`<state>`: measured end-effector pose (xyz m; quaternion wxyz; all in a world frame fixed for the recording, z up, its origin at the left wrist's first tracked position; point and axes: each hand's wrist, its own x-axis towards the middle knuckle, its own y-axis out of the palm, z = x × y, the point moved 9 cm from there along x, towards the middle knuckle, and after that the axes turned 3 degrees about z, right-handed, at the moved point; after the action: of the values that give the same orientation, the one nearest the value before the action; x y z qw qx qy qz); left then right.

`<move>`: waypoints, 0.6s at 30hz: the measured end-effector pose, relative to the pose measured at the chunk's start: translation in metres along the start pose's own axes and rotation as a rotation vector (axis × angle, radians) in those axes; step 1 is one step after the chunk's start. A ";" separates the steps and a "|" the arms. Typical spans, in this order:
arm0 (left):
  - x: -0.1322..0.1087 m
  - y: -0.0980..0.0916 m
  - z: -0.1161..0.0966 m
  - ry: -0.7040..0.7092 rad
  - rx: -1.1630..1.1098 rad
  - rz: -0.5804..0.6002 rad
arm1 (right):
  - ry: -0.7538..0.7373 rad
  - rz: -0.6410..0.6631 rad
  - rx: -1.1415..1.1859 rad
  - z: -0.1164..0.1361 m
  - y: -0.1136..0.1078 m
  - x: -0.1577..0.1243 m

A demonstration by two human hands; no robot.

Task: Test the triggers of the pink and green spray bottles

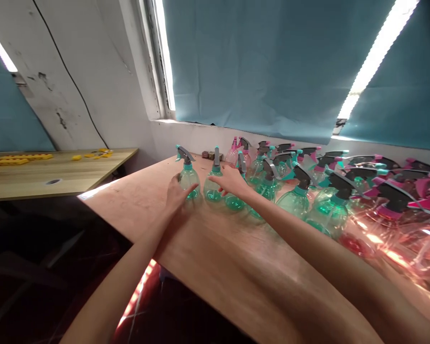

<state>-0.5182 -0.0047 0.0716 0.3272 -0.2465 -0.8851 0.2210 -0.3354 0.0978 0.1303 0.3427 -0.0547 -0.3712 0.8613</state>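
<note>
At the row's left end, both hands on upright bottles
Left hand (177,191) wraps its fingers round the see-through teal plastic spray bottle (189,177) from the left. Right hand (231,181) lies spread over the neighbouring teal bottle (212,190) on the brown desk (208,258), can't tell if it's gripping.

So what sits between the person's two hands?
Two green spray bottles stand there side by side: the leftmost bottle against the left hand, the second bottle by the right hand. Head view.

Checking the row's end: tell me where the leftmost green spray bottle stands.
Head view: the leftmost bottle stands centre-left on the table, against the left hand.
</note>
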 end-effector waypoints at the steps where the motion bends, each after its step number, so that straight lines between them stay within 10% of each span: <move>1: 0.003 0.003 0.002 -0.002 -0.009 -0.004 | 0.014 0.006 0.011 -0.001 0.002 0.004; 18: 0.009 0.026 0.014 0.004 -0.162 0.109 | 0.121 0.002 0.022 -0.020 0.021 0.041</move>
<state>-0.5260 0.0181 0.0519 0.2953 -0.3202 -0.8848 0.1655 -0.3717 0.1255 0.1083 0.3643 -0.1032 -0.3405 0.8606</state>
